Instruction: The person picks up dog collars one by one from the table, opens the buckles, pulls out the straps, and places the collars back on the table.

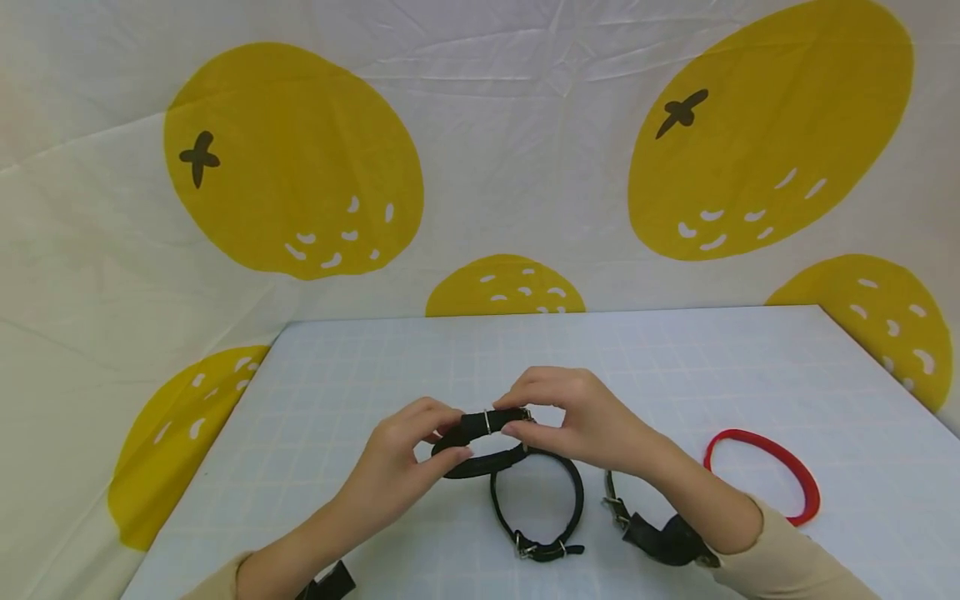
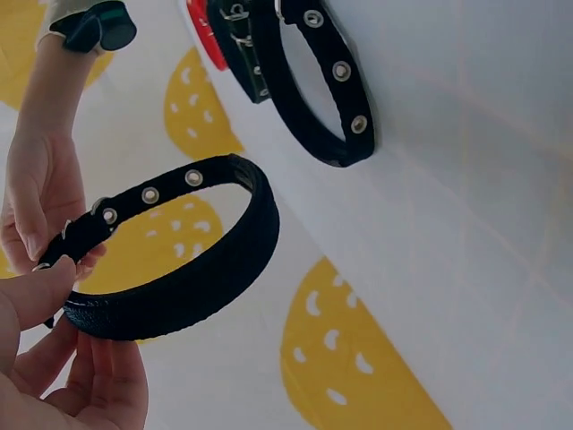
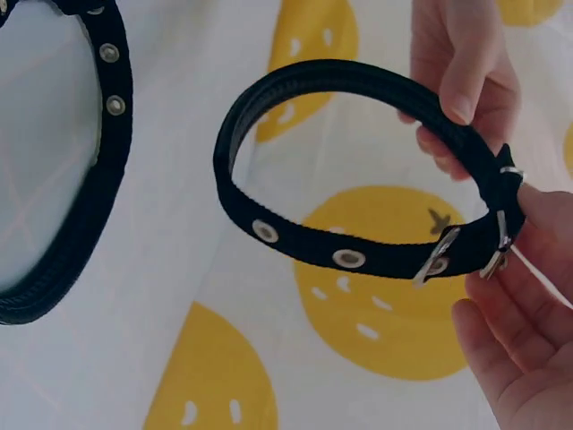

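Note:
Both hands hold up a black buckled collar (image 1: 474, 427) above the table. My left hand (image 1: 401, 454) pinches its left side between thumb and fingers. With thumb and fingertips, my right hand (image 1: 577, 417) grips the other end, by the buckle. The right wrist view shows metal eyelets and a silver buckle on the collar (image 3: 304, 247), fastened into a loop. A second black collar (image 1: 579, 492) lies on the table just below the held one, its buckle toward the near side. In the head view, the fingers hide part of the held collar.
Under the right forearm lies another black collar (image 1: 660, 542), partly covered by the sleeve. A red ring-shaped band (image 1: 802, 475) is on the right. The pale gridded table (image 1: 375, 358) meets a white cloth with yellow shapes (image 1: 292, 167) behind it.

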`<state>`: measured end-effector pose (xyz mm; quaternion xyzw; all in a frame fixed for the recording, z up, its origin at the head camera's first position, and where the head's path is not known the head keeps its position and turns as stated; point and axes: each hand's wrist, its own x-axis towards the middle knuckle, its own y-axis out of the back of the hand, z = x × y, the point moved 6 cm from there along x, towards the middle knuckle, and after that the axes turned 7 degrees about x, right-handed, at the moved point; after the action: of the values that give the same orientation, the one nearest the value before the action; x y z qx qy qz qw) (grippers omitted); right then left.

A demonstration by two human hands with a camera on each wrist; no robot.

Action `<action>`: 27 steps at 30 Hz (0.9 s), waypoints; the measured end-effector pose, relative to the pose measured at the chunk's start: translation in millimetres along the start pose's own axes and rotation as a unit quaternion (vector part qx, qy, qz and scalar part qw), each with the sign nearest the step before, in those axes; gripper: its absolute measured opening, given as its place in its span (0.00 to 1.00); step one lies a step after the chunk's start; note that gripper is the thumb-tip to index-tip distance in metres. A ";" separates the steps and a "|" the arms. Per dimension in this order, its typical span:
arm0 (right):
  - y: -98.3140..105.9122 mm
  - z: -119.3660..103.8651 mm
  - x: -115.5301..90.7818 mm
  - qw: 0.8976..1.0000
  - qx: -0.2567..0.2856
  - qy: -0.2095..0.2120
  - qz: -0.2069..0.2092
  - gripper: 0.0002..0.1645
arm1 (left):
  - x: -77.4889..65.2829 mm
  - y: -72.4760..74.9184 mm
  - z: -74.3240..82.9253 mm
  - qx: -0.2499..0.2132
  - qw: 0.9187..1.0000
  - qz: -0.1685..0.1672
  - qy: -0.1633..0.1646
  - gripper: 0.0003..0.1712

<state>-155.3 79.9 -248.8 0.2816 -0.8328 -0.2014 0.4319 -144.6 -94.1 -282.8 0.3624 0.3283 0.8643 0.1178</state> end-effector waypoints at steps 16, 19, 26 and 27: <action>-2.7 -7.0 1.3 0.997 -0.069 0.038 0.012 0.16 | 2.5 -3.4 1.3 -0.032 0.999 -0.001 0.032 0.15; -2.2 -8.3 0.4 0.996 -0.072 0.038 0.022 0.17 | 2.6 -3.3 2.0 -0.034 0.999 -0.003 0.033 0.15; 1.2 -14.9 -2.1 0.994 -0.069 0.037 0.073 0.19 | 2.0 0.5 6.5 -0.025 0.999 0.002 0.024 0.17; 1.6 -15.5 -2.3 0.994 -0.066 0.035 0.080 0.20 | 1.9 1.4 7.0 -0.025 0.999 0.003 0.024 0.17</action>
<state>-141.9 81.1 -240.8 0.1920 -0.8219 -0.2114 0.4929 -140.9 -90.9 -277.2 0.3393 0.3080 0.8812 0.1158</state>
